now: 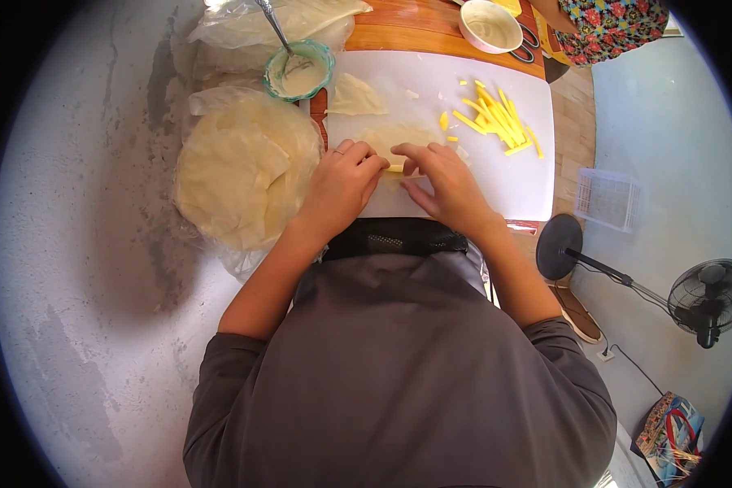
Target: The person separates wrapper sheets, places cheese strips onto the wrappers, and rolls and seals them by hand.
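Observation:
A thin round wrapper (411,137) lies on the white cutting board (508,183) in front of me, with a yellow strip (395,168) along its near part. My left hand (343,185) has its fingers closed at the left end of that strip, gripping the wrapper's edge. Over the right end is my right hand (449,185), fingers bent and thumb held apart from them. Further right on the board sits a pile of yellow strips (500,118). A folded piece of wrapper (355,96) rests at the board's upper left.
A stack of round wrappers (240,171) in plastic lies left of the board. Behind it stands a teal bowl (322,79) of white paste with a spoon (273,23). A white bowl (491,26) and scissors (529,45) are at the back, near another person's patterned clothing (614,28).

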`<state>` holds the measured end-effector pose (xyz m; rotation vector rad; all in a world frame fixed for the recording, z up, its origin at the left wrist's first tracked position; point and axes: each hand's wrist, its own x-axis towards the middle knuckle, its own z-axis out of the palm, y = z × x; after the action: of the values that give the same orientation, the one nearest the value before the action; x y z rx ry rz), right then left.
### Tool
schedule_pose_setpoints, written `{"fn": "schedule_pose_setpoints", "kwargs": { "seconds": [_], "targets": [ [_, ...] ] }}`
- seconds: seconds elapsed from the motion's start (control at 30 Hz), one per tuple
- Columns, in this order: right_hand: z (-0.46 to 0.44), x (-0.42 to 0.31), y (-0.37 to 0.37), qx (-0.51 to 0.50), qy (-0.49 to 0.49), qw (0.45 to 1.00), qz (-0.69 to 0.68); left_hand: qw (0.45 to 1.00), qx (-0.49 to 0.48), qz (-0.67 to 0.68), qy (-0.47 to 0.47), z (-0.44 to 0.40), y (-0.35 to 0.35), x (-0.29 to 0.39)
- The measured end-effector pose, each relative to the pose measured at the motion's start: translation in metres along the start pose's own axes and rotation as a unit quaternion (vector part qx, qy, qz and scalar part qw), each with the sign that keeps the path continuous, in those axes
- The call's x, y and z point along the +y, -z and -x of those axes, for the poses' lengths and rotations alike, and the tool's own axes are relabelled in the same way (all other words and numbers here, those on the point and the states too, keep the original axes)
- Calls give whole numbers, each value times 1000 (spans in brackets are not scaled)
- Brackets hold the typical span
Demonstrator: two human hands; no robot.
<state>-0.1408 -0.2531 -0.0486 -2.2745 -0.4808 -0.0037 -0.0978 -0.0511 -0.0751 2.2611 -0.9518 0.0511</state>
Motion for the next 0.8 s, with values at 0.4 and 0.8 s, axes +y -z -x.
{"fn": "schedule_pose_setpoints", "kwargs": {
  "seconds": [0.4,0.8],
  "targets": [
    [5,16,-37,126,36,986,-106,999,-10,23,-26,-1,7,3],
    [2,27,-14,74,43,996,23,997,-52,58,-14,-17,8,-10]
  ]
}}
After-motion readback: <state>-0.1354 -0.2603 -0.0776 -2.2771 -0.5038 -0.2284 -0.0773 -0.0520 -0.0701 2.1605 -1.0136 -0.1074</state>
